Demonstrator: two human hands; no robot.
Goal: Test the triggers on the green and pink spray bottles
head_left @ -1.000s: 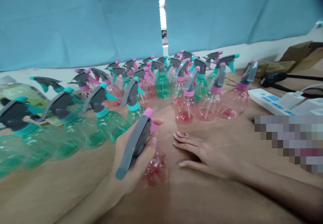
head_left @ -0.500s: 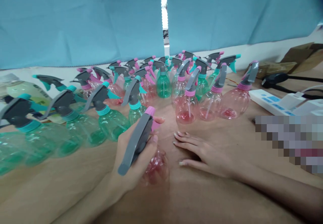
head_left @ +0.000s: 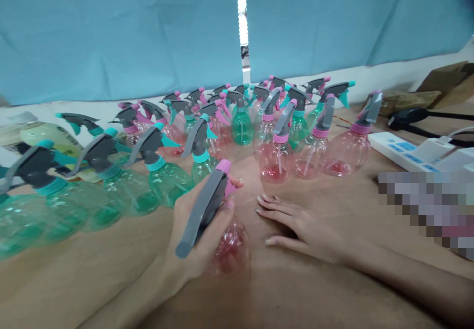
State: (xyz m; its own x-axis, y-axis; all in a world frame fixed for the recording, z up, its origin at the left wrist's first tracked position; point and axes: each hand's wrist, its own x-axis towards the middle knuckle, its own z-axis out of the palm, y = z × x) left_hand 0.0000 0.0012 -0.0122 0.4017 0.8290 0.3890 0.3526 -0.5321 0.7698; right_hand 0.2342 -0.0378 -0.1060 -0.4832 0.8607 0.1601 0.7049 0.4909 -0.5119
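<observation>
My left hand (head_left: 192, 240) is wrapped round the neck of a pink spray bottle (head_left: 234, 247) with a grey trigger head and pink nozzle. The hand hides the bottle's collar. My right hand (head_left: 296, 220) lies on the brown tabletop with its fingers stretched out, holding nothing. Just beyond it stands another pink spray bottle (head_left: 276, 163), with more pink ones to its right. Left of my left hand, a green spray bottle (head_left: 170, 183) with a turquoise collar stands in a slanting row of similar ones.
Several more pink and green spray bottles crowd the back, including a green bottle (head_left: 242, 125). At right lie a white power strip (head_left: 396, 151) with plugs, a black strap-like object (head_left: 405, 117) and a cardboard box (head_left: 442, 87). A blue curtain (head_left: 148, 32) hangs behind. A jug of yellowish liquid (head_left: 52, 136) is at left.
The whole view has shifted slightly to the right. My left hand still grips the pink spray bottle, and my right hand rests in the same place.
</observation>
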